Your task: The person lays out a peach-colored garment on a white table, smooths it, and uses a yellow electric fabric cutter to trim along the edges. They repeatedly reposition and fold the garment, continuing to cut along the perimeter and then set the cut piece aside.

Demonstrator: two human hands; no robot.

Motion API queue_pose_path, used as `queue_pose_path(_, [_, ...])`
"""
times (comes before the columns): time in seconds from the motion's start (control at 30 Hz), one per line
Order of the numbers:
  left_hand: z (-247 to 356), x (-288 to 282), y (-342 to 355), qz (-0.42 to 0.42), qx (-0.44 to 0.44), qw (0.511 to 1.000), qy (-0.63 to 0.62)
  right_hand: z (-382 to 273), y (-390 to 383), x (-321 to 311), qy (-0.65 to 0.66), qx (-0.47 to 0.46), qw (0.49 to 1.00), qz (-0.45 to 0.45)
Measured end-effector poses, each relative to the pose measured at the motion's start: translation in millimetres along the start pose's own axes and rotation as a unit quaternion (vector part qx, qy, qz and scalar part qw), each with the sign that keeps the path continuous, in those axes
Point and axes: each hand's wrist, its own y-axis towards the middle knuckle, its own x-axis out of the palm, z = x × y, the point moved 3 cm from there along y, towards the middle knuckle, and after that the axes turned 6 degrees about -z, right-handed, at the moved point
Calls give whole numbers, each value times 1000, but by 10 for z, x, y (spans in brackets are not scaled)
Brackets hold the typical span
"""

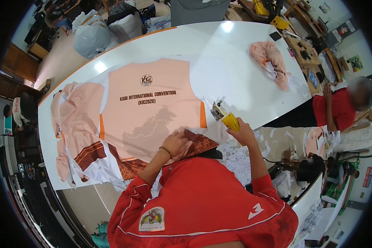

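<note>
A peach fabric panel (146,120) with a printed emblem, dark lettering and a grey map lies spread on the white table (219,62). Orange strips run along its sides. My left hand (176,144) grips the panel's near edge, with the cloth bunched under its fingers. Beneath that edge, brown patterned fabric (202,144) shows. To the right of the panel, my right hand (242,131) is closed round a yellow handheld electric fabric cutter (229,121). The cutter's metal head points up and left, near white scrap beside the panel's right edge.
More peach and brown pieces (80,111) are heaped at the table's left. A crumpled peach bundle (270,62) and a black phone (275,36) lie at the far right. White offcuts (239,161) cover the floor beside me. A person in red (335,109) sits at right.
</note>
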Motion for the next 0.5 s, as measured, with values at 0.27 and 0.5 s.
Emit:
queue_pose_path(0.27, [196,187,-177,-11,-56,997,-58,1,403,7,-90,-33,995,-23])
queue_pose_path(0.5, [149,254,-250,20,-86,989,-122,-180,591,-96,-111,-36,993,-34])
